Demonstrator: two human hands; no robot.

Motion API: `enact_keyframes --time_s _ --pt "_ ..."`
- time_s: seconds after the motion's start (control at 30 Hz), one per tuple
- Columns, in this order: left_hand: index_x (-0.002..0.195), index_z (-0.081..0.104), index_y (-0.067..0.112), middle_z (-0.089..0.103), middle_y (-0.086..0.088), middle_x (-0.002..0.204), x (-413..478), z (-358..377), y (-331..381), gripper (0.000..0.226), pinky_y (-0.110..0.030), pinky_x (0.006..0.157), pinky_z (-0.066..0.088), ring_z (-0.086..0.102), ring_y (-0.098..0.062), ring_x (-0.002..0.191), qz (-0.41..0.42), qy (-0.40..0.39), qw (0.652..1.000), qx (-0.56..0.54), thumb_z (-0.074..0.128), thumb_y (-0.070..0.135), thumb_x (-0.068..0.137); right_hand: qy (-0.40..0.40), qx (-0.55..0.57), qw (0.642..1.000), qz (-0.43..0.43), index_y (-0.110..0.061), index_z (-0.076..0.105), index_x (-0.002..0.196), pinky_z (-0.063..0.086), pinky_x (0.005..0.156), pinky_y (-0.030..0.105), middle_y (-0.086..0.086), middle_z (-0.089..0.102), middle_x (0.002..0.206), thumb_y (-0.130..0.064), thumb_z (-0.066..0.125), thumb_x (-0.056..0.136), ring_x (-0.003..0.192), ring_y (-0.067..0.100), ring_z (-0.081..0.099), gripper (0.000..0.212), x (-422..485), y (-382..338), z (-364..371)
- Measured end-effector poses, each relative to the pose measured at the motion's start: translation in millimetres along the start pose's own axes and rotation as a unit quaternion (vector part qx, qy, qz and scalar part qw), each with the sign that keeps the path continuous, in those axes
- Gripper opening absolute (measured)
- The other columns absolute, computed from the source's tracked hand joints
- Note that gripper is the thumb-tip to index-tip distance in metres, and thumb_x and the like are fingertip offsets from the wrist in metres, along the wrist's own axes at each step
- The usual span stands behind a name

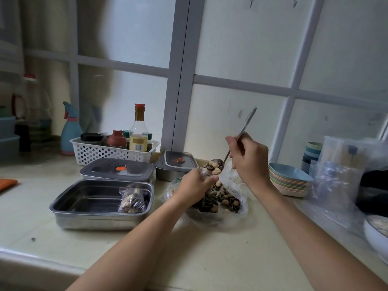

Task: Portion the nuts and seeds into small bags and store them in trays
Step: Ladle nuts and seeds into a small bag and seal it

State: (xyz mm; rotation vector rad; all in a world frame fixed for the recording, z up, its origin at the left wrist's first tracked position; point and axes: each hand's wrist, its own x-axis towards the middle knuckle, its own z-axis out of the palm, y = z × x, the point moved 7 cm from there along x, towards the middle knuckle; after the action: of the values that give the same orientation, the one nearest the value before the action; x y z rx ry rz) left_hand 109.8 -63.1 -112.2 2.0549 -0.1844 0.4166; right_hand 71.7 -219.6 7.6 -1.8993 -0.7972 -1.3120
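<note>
Spoon [246,123] in R hand [249,160] above bag [206,174] in L hand [196,183]

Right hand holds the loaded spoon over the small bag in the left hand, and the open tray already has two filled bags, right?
Not quite. The head view shows one filled bag in the open tray, not two. The rest stands.

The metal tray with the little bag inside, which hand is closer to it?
Left. The left hand sits just right of the tray, gripping a small bag; the right hand is farther right, holding the spoon.
</note>
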Motion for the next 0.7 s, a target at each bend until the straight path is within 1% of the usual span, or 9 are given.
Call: enact_keyframes --time_s 0.07,0.13,0.2,0.27,0.33,0.43,0.5,0.6,0.7 --pt "0.087 0.069 0.004 0.071 -0.004 0.074 0.2 -0.3 -0.9 0.039 -0.027 0.066 0.044 0.061 -0.01 0.068 -0.003 0.001 1.0 -0.004 0.069 0.042 0.096 -0.007 0.004 1.0 -0.023 -0.008 0.06 0.081 0.047 0.053 0.03 0.0 0.056 0.051 -0.027 0.061 0.104 0.043 0.013 0.055 0.03 1.1 -4.7 0.0" --pt "0.094 0.067 0.007 0.072 -0.002 0.081 1.0 -0.6 -2.5 0.038 -0.03 0.07 0.047 0.064 -0.013 0.076 -0.006 0.004 1.0 -0.006 0.07 0.045 0.094 -0.004 0.007 0.999 -0.042 -0.007 0.061 0.082 0.043 0.051 0.023 0.001 0.057 0.054 -0.025 0.06 0.104 0.044 0.014 0.054 0.028 2.8 -8.7 -1.2" --pt "0.094 0.064 0.008 0.069 0.003 0.079 0.4 -0.3 -1.4 0.036 -0.029 0.066 0.044 0.061 -0.011 0.072 -0.008 0.001 1.0 -0.002 0.07 0.044 0.094 0.007 0.001 0.998 -0.056 -0.005 0.062 0.082 0.038 0.051 0.013 0.001 0.056 0.055 -0.022 0.061 0.103 0.047 0.016 0.051 0.026 4.9 -12.2 -3.6" --pt "0.087 0.062 0.008 0.063 0.004 0.071 0.4 0.6 -0.9 0.037 -0.027 0.06 0.04 0.054 -0.008 0.063 -0.008 -0.003 1.0 0.004 0.07 0.042 0.095 0.016 -0.01 0.998 -0.067 -0.004 0.062 0.081 0.032 0.052 0.006 0.001 0.053 0.055 -0.017 0.064 0.102 0.054 0.017 0.049 0.024 6.9 -15.0 -4.9" --pt "0.084 0.063 0.004 0.064 -0.001 0.068 -1.8 0.9 2.6 0.039 -0.027 0.06 0.042 0.054 -0.01 0.06 -0.003 -0.006 1.0 0.002 0.07 0.041 0.095 0.002 -0.012 0.998 -0.069 -0.004 0.062 0.081 0.033 0.051 0.009 0.001 0.054 0.055 -0.017 0.065 0.101 0.053 0.017 0.05 0.024 9.3 -14.1 -0.5" --pt "0.089 0.064 0.009 0.071 -0.002 0.077 -3.2 1.2 4.8 0.033 -0.03 0.067 0.046 0.059 -0.011 0.066 0.005 -0.008 1.0 -0.002 0.069 0.04 0.096 -0.021 -0.021 0.997 -0.076 -0.004 0.063 0.082 0.034 0.051 0.012 0.0 0.055 0.056 -0.019 0.065 0.101 0.047 0.013 0.046 0.024 11.4 -12.6 8.0" --pt "0.086 0.065 0.012 0.071 0.0 0.076 -3.7 0.5 5.8 0.03 -0.03 0.068 0.046 0.061 -0.011 0.067 0.004 -0.007 1.0 -0.004 0.068 0.039 0.097 -0.01 -0.031 0.996 -0.081 -0.004 0.063 0.082 0.031 0.052 0.008 -0.001 0.052 0.056 -0.016 0.066 0.101 0.047 0.01 0.04 0.023 11.7 -13.4 7.9" --pt "0.094 0.066 0.011 0.074 0.001 0.082 -2.1 -1.9 2.7 0.031 -0.033 0.074 0.051 0.067 -0.014 0.076 -0.007 0.012 1.0 -0.011 0.069 0.042 0.095 0.018 -0.046 0.996 -0.079 -0.004 0.063 0.081 0.03 0.053 0.004 -0.005 0.048 0.057 -0.014 0.066 0.101 0.046 0.002 0.035 0.022 10.5 -14.1 3.9" --pt "0.101 0.062 0.013 0.073 0.001 0.089 -2.9 -4.5 3.0 0.029 -0.036 0.079 0.054 0.068 -0.016 0.085 -0.008 0.026 1.0 -0.007 0.068 0.042 0.096 0.037 -0.063 0.997 -0.032 -0.006 0.062 0.081 0.032 0.05 0.007 -0.004 0.05 0.056 -0.018 0.062 0.104 0.046 -0.004 0.041 0.026 9.7 -3.6 1.4"
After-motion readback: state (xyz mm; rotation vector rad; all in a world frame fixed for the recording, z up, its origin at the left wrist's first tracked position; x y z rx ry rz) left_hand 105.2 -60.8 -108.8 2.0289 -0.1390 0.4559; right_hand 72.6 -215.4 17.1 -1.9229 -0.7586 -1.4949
